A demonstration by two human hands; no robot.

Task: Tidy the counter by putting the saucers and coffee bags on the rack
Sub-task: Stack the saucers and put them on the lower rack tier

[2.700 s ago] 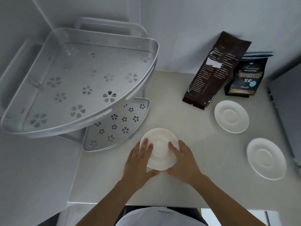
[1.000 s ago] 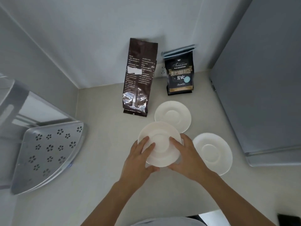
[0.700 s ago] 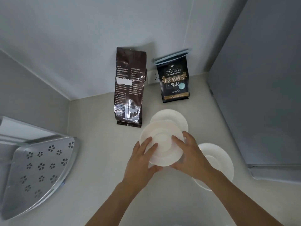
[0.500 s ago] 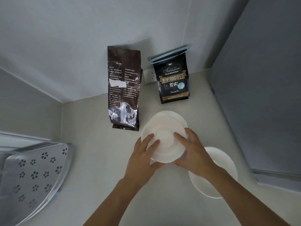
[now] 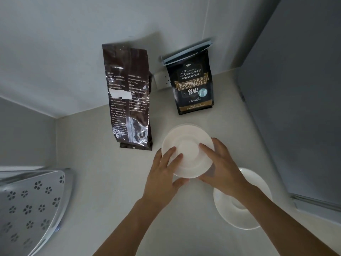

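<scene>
A white saucer point(image 5: 186, 145) is held between my left hand point(image 5: 162, 174) and my right hand point(image 5: 221, 167), directly over a second saucer whose far rim point(image 5: 190, 124) just shows behind it. A third saucer point(image 5: 241, 217) lies on the counter to the right, partly under my right forearm. A tall brown coffee bag point(image 5: 129, 97) leans on the back wall. A black Blue Mountain coffee bag point(image 5: 191, 84) stands to its right. The metal rack's perforated lower shelf point(image 5: 27, 209) shows at the left edge.
The beige counter point(image 5: 103, 172) runs from the rack to a grey appliance wall point(image 5: 295, 108) on the right. A white wall socket point(image 5: 162, 80) sits between the two bags. Walls close the back and left corner.
Both hands carried the saucer from beside the rack rightward and away, until it sits over the saucer near the brown bag. The view swung right, pushing the rack to the left edge.
</scene>
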